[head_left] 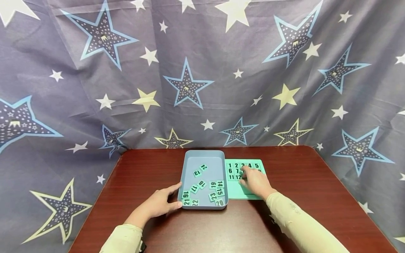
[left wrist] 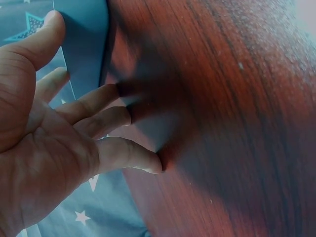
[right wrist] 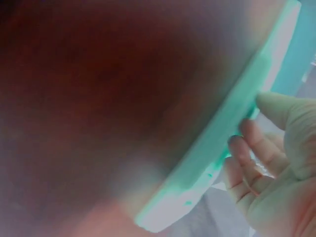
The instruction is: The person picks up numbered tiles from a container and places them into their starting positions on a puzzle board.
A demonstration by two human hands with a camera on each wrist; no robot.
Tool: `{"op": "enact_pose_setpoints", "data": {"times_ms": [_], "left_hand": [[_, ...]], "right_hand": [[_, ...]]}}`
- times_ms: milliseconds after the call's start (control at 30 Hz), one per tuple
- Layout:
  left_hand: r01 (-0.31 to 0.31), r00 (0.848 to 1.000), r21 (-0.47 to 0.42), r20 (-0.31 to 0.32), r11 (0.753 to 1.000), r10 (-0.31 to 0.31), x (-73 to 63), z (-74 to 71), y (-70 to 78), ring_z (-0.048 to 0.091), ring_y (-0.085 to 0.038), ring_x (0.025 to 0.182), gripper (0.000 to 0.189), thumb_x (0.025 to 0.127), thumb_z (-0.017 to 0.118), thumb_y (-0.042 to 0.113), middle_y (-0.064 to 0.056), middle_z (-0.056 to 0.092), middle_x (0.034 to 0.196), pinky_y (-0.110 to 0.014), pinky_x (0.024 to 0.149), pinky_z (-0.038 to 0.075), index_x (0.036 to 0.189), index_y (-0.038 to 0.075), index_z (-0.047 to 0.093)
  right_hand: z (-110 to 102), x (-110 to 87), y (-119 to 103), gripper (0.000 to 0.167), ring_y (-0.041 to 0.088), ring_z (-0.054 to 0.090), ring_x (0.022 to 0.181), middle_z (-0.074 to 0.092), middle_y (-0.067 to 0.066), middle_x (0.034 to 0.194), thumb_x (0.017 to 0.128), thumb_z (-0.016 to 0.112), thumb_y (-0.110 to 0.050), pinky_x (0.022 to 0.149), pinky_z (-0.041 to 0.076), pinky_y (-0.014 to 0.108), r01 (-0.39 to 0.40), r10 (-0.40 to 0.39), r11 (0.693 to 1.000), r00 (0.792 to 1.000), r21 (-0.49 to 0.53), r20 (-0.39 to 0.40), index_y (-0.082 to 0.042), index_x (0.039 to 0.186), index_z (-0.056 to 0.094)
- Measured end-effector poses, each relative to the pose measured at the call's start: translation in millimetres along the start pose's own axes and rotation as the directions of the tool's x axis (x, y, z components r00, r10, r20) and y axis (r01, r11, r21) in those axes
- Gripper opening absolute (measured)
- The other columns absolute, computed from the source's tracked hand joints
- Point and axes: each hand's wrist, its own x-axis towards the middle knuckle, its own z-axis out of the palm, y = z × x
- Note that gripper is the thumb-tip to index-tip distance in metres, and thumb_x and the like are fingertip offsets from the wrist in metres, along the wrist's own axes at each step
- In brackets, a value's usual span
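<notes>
A blue-grey tray [head_left: 202, 160] holds several loose green number tiles, among them 13 [head_left: 197, 173], 17 [head_left: 194, 189] and 20 [head_left: 219, 202]. My left hand [head_left: 159, 202] is at the tray's left side, thumb and index fingertips against its wall. In the left wrist view its other fingers spread above the table. Right of the tray lies a green number board [head_left: 235, 191] with tiles in rows, such as 1 [head_left: 230, 165] and 11 [head_left: 231, 177]. Over it is my right hand [head_left: 256, 181], fingertips down at the tile rows, thumb and index apart. It hides several tiles.
Tray and board lie side by side on a dark red wooden table [head_left: 148, 165]. Behind the table's far edge hangs a grey curtain [head_left: 196, 123] printed with stars.
</notes>
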Motion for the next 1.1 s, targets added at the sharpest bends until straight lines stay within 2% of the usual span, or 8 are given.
{"op": "enact_pose_setpoints", "data": {"times_ms": [133,233,367,500,633,800,933,1100], "left_hand": [[-0.003,1.000,0.003,0.007,1.000,0.003,-0.3,-0.2,-0.3,0.055,-0.038,0.147,0.081,0.094,0.083,0.041,-0.017,0.059,0.157,-0.060,0.117,0.046,0.164,0.024,0.047],[0.007,1.000,0.010,-0.001,1.000,-0.007,-1.3,-1.7,-1.3,0.055,-0.037,0.146,0.081,0.093,0.084,0.040,-0.017,0.059,0.157,-0.060,0.116,0.047,0.164,0.025,0.047],[0.011,1.000,-0.003,-0.009,1.000,-0.011,-1.9,-3.1,0.3,0.055,-0.038,0.146,0.081,0.093,0.085,0.039,-0.018,0.059,0.156,-0.060,0.116,0.046,0.163,0.024,0.048],[-0.003,1.000,-0.028,0.006,1.000,0.003,-0.3,-0.4,4.0,0.055,-0.038,0.146,0.080,0.093,0.085,0.039,-0.017,0.060,0.155,-0.060,0.117,0.047,0.162,0.022,0.049],[-0.031,0.999,-0.032,0.015,0.999,0.031,1.0,2.7,6.4,0.057,-0.038,0.145,0.080,0.093,0.085,0.038,-0.017,0.062,0.154,-0.060,0.116,0.047,0.162,0.020,0.050],[-0.028,1.000,-0.036,0.012,0.999,0.028,-0.8,3.7,5.9,0.057,-0.038,0.145,0.080,0.093,0.085,0.037,-0.017,0.061,0.154,-0.060,0.116,0.047,0.162,0.019,0.050],[-0.021,1.000,-0.038,0.008,0.999,0.021,-1.8,2.5,4.4,0.056,-0.038,0.146,0.079,0.094,0.084,0.037,-0.017,0.060,0.156,-0.060,0.116,0.047,0.162,0.019,0.049],[-0.010,1.000,-0.023,-0.002,1.000,0.010,-3.0,-1.5,1.1,0.056,-0.038,0.145,0.078,0.094,0.084,0.037,-0.018,0.060,0.155,-0.060,0.117,0.046,0.162,0.019,0.049]], "right_hand": [[-14.1,8.7,-21.2,0.034,0.031,0.079,0.093,0.083,0.007,0.101,0.095,0.078,-0.017,0.080,0.061,0.053,-0.032,0.035,0.998,0.998,0.057,-0.045,-0.006,0.126,0.071],[-27.3,26.2,-60.0,0.030,0.029,0.079,0.096,0.083,0.007,0.107,0.098,0.076,-0.020,0.083,0.061,0.050,-0.017,0.021,0.990,0.999,0.142,-0.025,-0.010,0.126,0.072],[-27.7,54.1,-114.8,0.031,0.027,0.078,0.099,0.082,0.006,0.109,0.099,0.076,-0.025,0.085,0.061,0.048,0.065,-0.081,0.987,0.991,0.148,0.104,-0.014,0.128,0.074],[-1.7,72.8,-143.9,0.034,0.026,0.076,0.111,0.081,0.003,0.121,0.101,0.074,-0.029,0.090,0.062,0.047,0.117,-0.112,0.993,0.961,-0.004,0.252,-0.018,0.134,0.074],[25.8,81.6,-154.7,0.028,0.023,0.075,0.116,0.080,-0.002,0.124,0.103,0.072,-0.038,0.091,0.062,0.050,0.094,-0.037,0.980,0.952,-0.176,0.305,-0.025,0.128,0.078],[42.7,86.9,-158.4,0.023,0.021,0.077,0.101,0.081,-0.003,0.108,0.099,0.075,-0.047,0.084,0.063,0.046,0.107,-0.018,0.952,0.953,-0.285,0.301,-0.028,0.110,0.083],[41.7,86.9,-154.3,0.020,0.022,0.077,0.104,0.082,-0.006,0.113,0.095,0.080,-0.038,0.086,0.063,0.043,0.192,-0.095,0.944,0.937,-0.270,0.336,-0.029,0.112,0.085],[26.7,82.1,-138.4,0.024,0.021,0.074,0.118,0.081,-0.006,0.119,0.099,0.074,-0.011,0.099,0.061,0.041,0.347,-0.284,0.931,0.885,-0.116,0.368,-0.027,0.112,0.087]]}}
